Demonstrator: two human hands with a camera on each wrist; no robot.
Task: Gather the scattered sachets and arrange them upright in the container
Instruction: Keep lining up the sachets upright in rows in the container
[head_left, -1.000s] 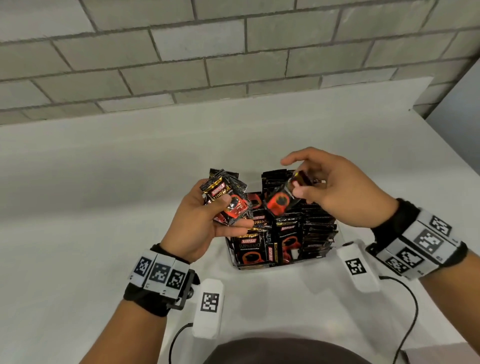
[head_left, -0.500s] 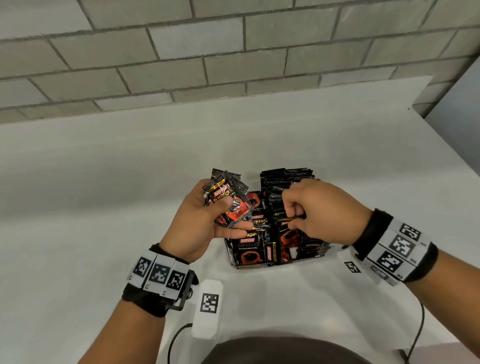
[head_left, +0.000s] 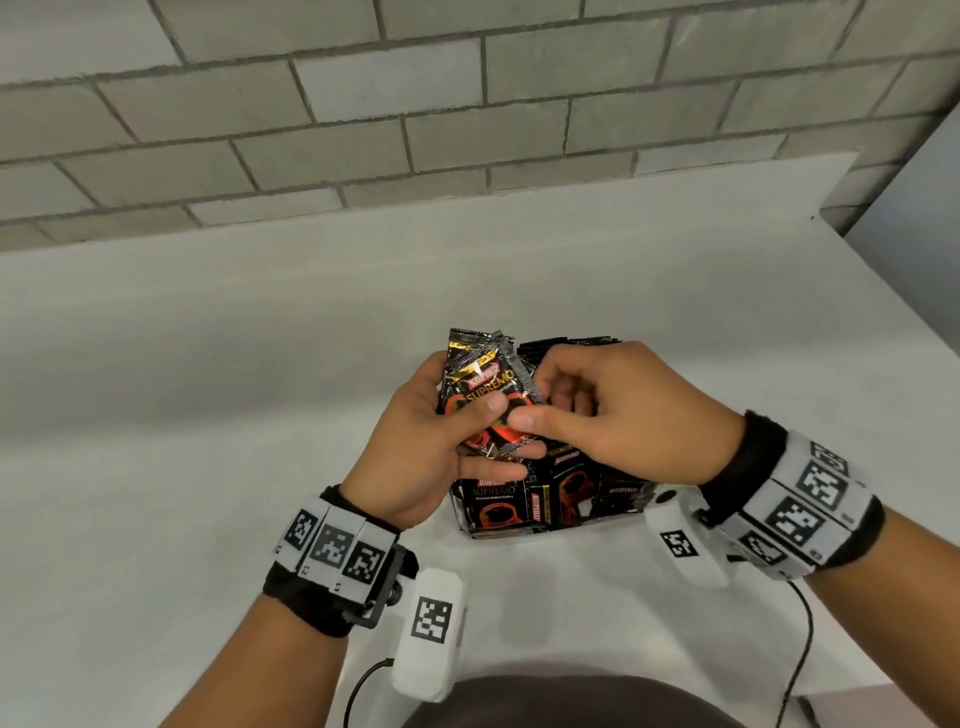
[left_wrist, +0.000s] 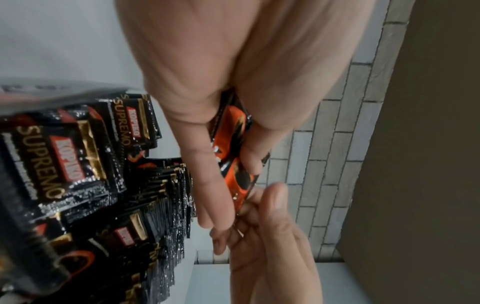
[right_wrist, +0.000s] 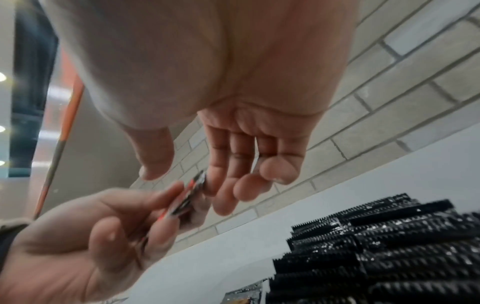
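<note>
My left hand grips a fanned bunch of black and orange coffee sachets just left of and above the container, thumb across the front one. The clear container on the white table holds several rows of sachets standing upright. My right hand is at the bunch's right edge with loosely bent fingers. In the right wrist view its fingers touch the back of the bunch and the thumb stands a little off it. The left wrist view shows the bunch between my left thumb and fingers.
The white table runs back to a grey brick wall. Its right edge falls away beside the container. Black cables hang from the wrist cameras near the table's front edge.
One second ago my right hand held a sachet over the container; it pushed it down among the rows, then came up empty to the bunch. My left hand tipped the bunch more upright.
</note>
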